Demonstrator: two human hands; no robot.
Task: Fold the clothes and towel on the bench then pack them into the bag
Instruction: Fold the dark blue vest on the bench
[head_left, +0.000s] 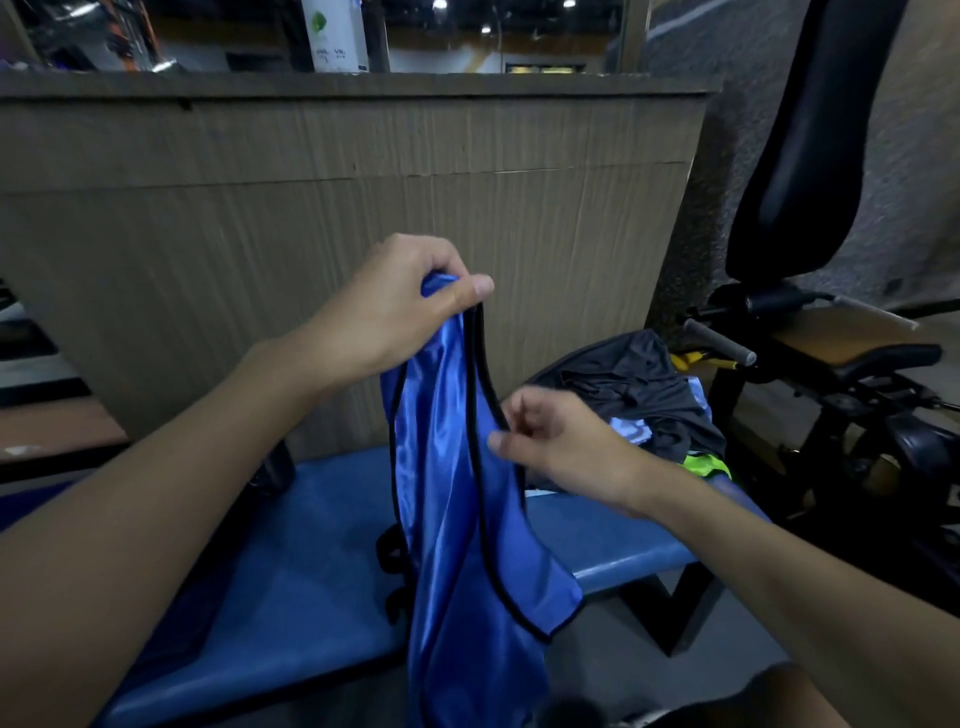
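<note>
The left hand (395, 306) is clutching the shiny blue, black-trimmed satin garment (441, 519) at its twelve-o'clock top, letting it hang; the right hand (566, 447) is pinching the three-o'clock trim, probably straightening it for folding.

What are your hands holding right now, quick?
Left hand: grips the top of the blue shirt.
Right hand: pinches the shirt's black edge, lower down.

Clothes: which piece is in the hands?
The shiny blue garment with black trim; the grey garment and neon yellow garment lie untouched in a pile.
</note>
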